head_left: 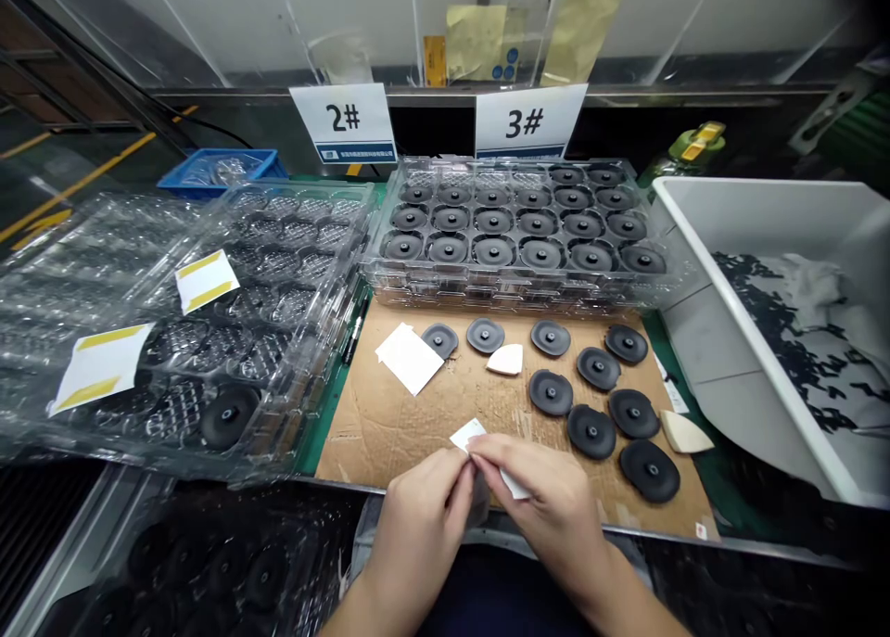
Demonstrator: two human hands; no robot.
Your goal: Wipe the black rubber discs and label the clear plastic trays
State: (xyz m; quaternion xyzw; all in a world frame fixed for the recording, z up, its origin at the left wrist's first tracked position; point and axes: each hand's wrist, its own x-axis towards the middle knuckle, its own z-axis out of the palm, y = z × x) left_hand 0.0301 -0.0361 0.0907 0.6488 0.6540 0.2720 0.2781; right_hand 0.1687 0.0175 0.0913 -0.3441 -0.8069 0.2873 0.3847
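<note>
A factory workbench with a green surface (322, 433) stands before a clear plastic curtain (389, 25). On the left spreads a mass of clear trays (62, 248), one pocket holding a black disc (229, 416). On the right is a large white bin (723, 340) of small black parts (755, 312). At the back centre, a stacked clear tray (514, 280) holds black discs across its front three rows, with a few more at the right of its rear row. In front of it lies brown cardboard (389, 433), where nine loose discs (591, 431) sit outside the tray, mostly to the right. Two bare hands meet at the cardboard's near edge. The right hand (553, 493) pinches a small white slip (465, 433) between thumb and finger; the left hand (423, 512) has its fingertips drawn together against it, but whether they grip it cannot be told. Nearby are a square of white paper (412, 359) and two cream wedges (506, 360). Signs read "2#" (343, 122) and "3#" (529, 122); the lettering in their blue bands is too small to read.
</note>
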